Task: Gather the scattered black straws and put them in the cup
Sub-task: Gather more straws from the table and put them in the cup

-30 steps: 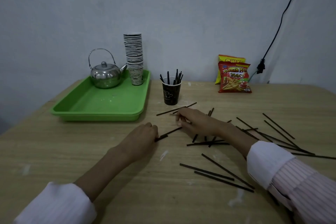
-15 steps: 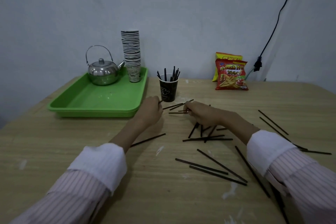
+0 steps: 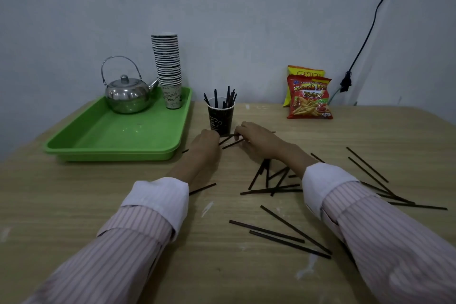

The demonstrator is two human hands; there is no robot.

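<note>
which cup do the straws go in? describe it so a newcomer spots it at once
Start at the green tray on the left of the wooden table. Just off the tray's right edge stands a single dark paper cup with black straws poking out of it, both hands right in front. Unlike the tall stack of pale cups on the tray, it stands alone and is black.

L hand (image 3: 206, 142) fingertips hidden, grip on straws (image 3: 232, 143) unclear; cup (image 3: 221, 117) base partly covered; both sleeves cut off at near edge.
</note>
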